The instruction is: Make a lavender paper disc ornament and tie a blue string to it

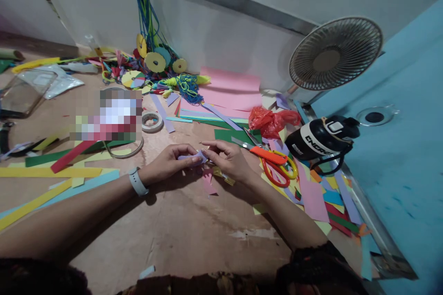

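far l, 9 o'clock: clear plastic box [20, 94] on the brown desk [180, 230], long yellow + blue paper strips [51, 179] lying flat below it. blurred patch at 10 o'clock, contents can't tell. tape roll [152, 121] just r of that patch. 12 o'clock, against the wall: bundle of cords w/ yellow and blue paper discs [155, 57], pink paper sheets [230, 92] beside it.

centre: left hand [171, 161], white watch band on wrist, fingers curled, pinching a small lilac paper piece [198, 156]. right hand [230, 160] meets it from 3 o'clock, thumb + forefinger closed on the same piece. both hands touching at the fingertips, piece held just above the desk. small pink scrap [208, 183] on the desk right under them.

r of hands, 3 o'clock: orange-handled scissors [272, 161] lying shut, near right hand, not touched. red plastic bag [272, 121] behind. black bottle [320, 140] on its side, on mixed colour paper offcuts. 1 o'clock: small fan [335, 54], tilted. far r: blue surface.
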A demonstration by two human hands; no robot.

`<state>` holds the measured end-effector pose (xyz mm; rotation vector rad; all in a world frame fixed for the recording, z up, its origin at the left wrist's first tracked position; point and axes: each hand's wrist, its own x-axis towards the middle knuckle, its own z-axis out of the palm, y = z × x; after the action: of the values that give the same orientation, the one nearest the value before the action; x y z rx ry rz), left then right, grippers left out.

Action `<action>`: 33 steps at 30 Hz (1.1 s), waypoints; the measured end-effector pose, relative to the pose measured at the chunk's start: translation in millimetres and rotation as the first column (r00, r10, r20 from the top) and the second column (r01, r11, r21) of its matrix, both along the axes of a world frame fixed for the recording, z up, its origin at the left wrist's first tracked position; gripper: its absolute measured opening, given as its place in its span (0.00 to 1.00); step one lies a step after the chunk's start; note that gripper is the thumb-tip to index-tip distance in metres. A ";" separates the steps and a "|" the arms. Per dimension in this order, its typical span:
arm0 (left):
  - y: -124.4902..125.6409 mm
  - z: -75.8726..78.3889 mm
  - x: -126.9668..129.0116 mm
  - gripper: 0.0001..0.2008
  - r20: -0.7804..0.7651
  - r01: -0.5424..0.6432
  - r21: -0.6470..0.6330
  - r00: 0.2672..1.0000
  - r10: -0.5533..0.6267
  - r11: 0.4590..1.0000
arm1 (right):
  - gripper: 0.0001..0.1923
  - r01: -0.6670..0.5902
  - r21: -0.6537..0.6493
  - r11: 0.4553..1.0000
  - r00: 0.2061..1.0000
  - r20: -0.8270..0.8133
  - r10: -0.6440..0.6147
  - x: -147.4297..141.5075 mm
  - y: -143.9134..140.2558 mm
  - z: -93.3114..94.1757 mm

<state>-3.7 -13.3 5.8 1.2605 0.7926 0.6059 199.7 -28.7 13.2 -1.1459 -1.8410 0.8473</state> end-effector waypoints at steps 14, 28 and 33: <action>10.5 3.6 -0.5 0.13 0.221 -0.309 -0.189 0.912 0.347 0.932 | 0.11 0.039 -0.033 0.999 0.967 0.254 -0.029 21.8 12.7 17.9; 8.3 0.6 0.0 0.11 0.177 -0.175 -0.130 0.964 0.196 0.976 | 0.07 -0.089 -0.156 0.984 0.659 0.731 0.176 30.3 9.7 26.5; 6.4 -0.8 -0.8 0.13 0.185 -0.157 -0.139 0.966 0.182 0.978 | 0.11 -0.051 -0.140 0.989 0.889 0.446 0.109 33.4 13.8 29.1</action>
<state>-4.5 -6.9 5.0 1.0090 0.7649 0.7957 233.1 -14.9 42.4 -1.4489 -2.2523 0.7957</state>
